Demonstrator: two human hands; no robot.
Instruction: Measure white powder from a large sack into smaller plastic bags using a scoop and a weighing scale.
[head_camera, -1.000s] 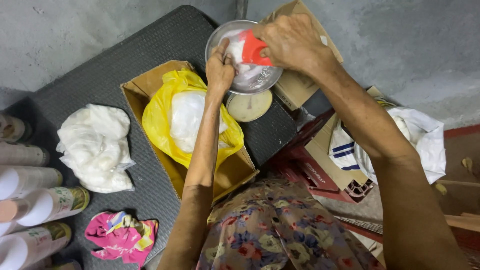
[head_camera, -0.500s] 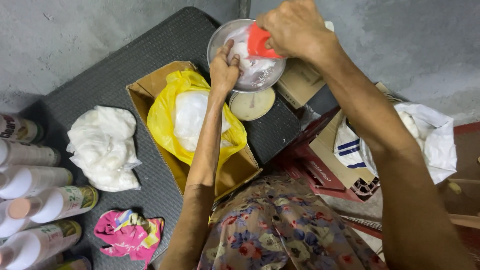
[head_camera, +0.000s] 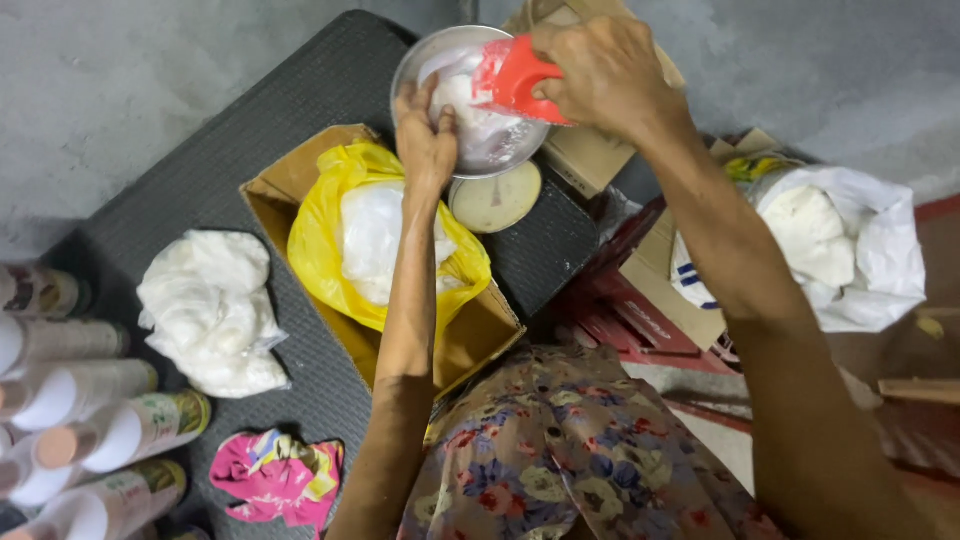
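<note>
The right hand (head_camera: 600, 75) has its fingers closed around a red scoop (head_camera: 515, 80), whose broad end dips into a round metal bowl (head_camera: 425, 60). The bowl sits on a small weighing scale with a pale dial (head_camera: 497, 197), the dial showing just below the bowl's rim. Inside the bowl, right under the scoop, lies a clear plastic bag of white powder (head_camera: 480, 125). The left hand (head_camera: 425, 140) reaches into the bowl from the near side, its fingers curled and pinching the bag's edge, just beside the scoop.

Below the left fingers, along the forearm, an open cardboard box (head_camera: 480, 335) holds a yellow plastic bag (head_camera: 320, 240) with white material (head_camera: 370, 235) in it. Further to the left of that, on the dark mat (head_camera: 200, 170), lies a crumpled white bag (head_camera: 210, 310), and beyond it a row of white bottles (head_camera: 95, 440) lies on its side. A pink cloth (head_camera: 275, 475) lies near the bottles. Well to the right of the right fingers, past the forearm, an open white sack (head_camera: 850, 250) holds more white material.
</note>
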